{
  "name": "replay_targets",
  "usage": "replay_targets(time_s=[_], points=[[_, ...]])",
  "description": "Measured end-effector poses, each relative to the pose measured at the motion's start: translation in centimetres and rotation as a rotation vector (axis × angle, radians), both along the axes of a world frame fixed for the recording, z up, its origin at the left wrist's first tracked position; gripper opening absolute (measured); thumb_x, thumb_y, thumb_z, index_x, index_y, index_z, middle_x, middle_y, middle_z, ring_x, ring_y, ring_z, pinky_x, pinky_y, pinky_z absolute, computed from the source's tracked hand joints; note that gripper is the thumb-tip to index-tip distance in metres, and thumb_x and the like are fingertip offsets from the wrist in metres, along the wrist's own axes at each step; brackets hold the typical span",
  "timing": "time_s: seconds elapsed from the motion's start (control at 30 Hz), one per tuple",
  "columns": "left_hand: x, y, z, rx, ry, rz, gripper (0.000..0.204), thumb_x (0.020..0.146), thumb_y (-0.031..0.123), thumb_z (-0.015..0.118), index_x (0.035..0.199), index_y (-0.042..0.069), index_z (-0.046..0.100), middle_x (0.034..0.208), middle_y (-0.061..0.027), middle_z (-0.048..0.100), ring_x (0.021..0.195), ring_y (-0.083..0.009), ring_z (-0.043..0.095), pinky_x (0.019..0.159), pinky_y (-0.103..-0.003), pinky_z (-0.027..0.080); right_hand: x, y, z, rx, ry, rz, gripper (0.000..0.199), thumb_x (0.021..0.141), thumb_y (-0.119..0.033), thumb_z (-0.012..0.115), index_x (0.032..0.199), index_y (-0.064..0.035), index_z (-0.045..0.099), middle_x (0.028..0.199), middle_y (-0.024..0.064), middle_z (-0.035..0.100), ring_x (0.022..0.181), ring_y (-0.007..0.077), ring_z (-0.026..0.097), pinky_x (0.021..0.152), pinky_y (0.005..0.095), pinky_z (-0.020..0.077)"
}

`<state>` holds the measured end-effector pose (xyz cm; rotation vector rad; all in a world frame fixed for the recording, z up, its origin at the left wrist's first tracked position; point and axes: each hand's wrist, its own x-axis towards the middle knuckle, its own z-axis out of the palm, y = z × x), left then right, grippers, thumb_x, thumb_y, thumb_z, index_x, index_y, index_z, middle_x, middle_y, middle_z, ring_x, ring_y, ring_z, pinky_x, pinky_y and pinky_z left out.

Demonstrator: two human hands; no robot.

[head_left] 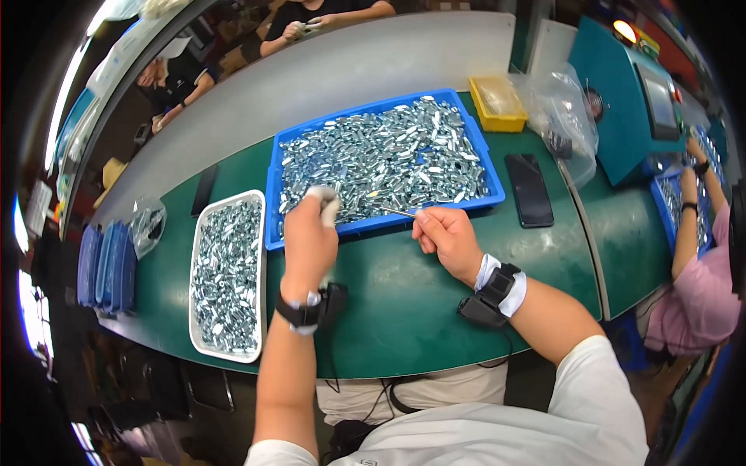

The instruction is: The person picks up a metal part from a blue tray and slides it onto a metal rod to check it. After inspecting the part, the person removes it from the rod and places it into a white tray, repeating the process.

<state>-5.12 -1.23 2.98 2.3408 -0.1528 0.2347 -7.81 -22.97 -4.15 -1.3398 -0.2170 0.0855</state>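
Note:
A blue tray (497,186) full of small shiny metal parts (381,155) lies in front of me. Over its near left edge is my left hand (309,237), fingers curled together, with white coverings on the fingertips. Whatever those fingers hold is hidden. My right hand (449,239) is at the tray's near edge, closed on a thin metal rod (398,212) that points left over the parts. To the left of my left hand stands a white tray (194,311), also filled with small metal parts.
A dark phone (530,190) lies right of the blue tray. Behind it are a yellow box (498,103) and a clear plastic bag (571,116). Blue bins (109,268) stand far left. A teal machine (614,101) and a co-worker's arm (688,221) are at the right.

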Motion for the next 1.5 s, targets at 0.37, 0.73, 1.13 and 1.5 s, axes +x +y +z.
replay_targets(time_s=[0.37,0.73,1.13,1.5], points=[[-3.3,-1.0,-3.3,-0.617,0.108,-0.224,0.017,0.092,0.002,0.058,0.109,0.001,0.061,0.096,-0.0040,0.064,0.087,-0.0119,0.062,0.077,-0.025,0.050,-0.1,-0.1,0.6,-0.137,-0.055,0.114,0.036,0.098,-0.022,0.051,0.072,-0.0010,0.061,0.055,-0.0014,0.049,0.051,0.0050,0.043,0.049,0.0227,0.0341],[-3.4,-0.1,-3.6,-0.475,0.037,-0.208,0.017,0.090,-0.001,0.061,0.107,0.000,0.062,0.095,-0.0039,0.064,0.086,-0.0102,0.060,0.077,-0.022,0.048,-0.2,0.1,0.6,-0.248,-0.146,0.122,0.034,0.097,-0.022,0.052,0.071,-0.0015,0.062,0.053,-0.0011,0.048,0.050,0.0054,0.043,0.048,0.0242,0.0335],[-3.5,-0.5,-3.0,-0.650,0.445,-0.256,0.012,0.090,0.004,0.062,0.102,0.002,0.060,0.083,-0.0048,0.065,0.073,-0.0096,0.061,0.067,-0.022,0.048,-0.5,0.9,0.6,-0.392,-0.248,0.129,0.026,0.093,-0.018,0.056,0.074,-0.0019,0.065,0.056,0.0045,0.055,0.051,0.0093,0.048,0.049,0.0270,0.0383],[-4.2,-1.5,-4.6,-0.535,0.194,-0.473,0.006,0.090,0.003,0.061,0.095,0.001,0.057,0.083,-0.0062,0.065,0.073,-0.0111,0.062,0.066,-0.023,0.050,-0.5,0.1,0.7,-0.274,-0.007,0.366,0.030,0.095,-0.019,0.054,0.071,-0.0019,0.062,0.054,0.0008,0.054,0.050,0.0068,0.048,0.048,0.0239,0.0372]])
